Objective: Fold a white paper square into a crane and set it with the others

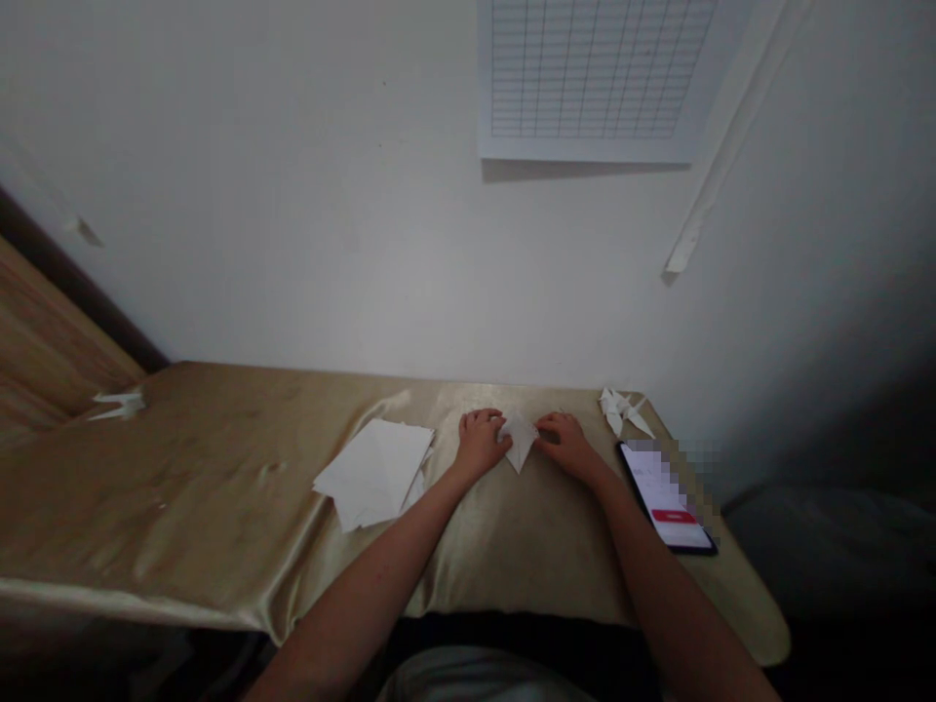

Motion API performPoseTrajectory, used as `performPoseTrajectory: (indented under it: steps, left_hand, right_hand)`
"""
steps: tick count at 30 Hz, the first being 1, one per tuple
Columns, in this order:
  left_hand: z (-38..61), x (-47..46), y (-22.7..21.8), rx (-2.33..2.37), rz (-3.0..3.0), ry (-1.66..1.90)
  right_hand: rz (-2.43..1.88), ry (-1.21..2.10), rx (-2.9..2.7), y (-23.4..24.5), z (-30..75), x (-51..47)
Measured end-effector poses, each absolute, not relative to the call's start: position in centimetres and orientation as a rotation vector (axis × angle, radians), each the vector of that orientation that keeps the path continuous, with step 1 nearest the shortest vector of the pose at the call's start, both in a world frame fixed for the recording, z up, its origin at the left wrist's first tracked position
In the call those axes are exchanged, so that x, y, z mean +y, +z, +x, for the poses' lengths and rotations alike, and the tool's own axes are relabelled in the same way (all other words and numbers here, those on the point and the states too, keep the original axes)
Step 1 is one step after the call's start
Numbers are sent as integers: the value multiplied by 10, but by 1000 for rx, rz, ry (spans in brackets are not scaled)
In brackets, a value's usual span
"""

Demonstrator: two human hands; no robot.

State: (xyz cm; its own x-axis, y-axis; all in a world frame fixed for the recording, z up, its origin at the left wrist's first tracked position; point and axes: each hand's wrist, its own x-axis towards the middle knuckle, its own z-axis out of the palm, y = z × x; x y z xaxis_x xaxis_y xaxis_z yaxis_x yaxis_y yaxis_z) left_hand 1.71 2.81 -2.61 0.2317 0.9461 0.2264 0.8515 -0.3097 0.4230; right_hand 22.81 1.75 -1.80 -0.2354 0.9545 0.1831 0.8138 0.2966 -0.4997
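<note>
Paper (519,446), white, folded to a kite shape: between the two hands, on or just over the cloth, one point toward the wearer. Left hand (483,439): half curled, thumb and fingertips at the paper's left edge. Right hand (562,439): half curled, thumb and fingertips at its right edge. Firm pinch or light steadying, cannot tell for either.

Step looks like working a fold. To do it well: keep left fingers as the anchor, line up edges and points before pressing, then run a fingertip or nail outward from the middle. Press evenly from both sides so the kite doesn't skew. The cloth probably gives a little, so creases may need a second pass; pulling hard at the corners could tear or twist thin paper.

Surface: gold satiny cloth (541,556), rumpled left of the left hand, smoother between the forearms. Sheets (376,468), loosely stacked, just left of the left hand; a bird-like fold (121,404) well apart, far left. Right of the right hand: bird-like folds (623,411), phone (669,502) nearer the wearer, screen lit, part blurred out.

Room: dim. Pale wall (307,214) beyond both hands; chart (596,78) above the right hand, ruled grid; wood panel (51,331) far left.
</note>
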Motion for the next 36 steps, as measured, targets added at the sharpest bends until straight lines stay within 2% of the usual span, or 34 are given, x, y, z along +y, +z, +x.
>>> performPoseTrajectory:
  steps: [36]
  left_hand:
    - [1, 26, -12, 1405, 2398, 371]
  right_hand:
    - [-1612, 303, -1968, -35, 216, 21]
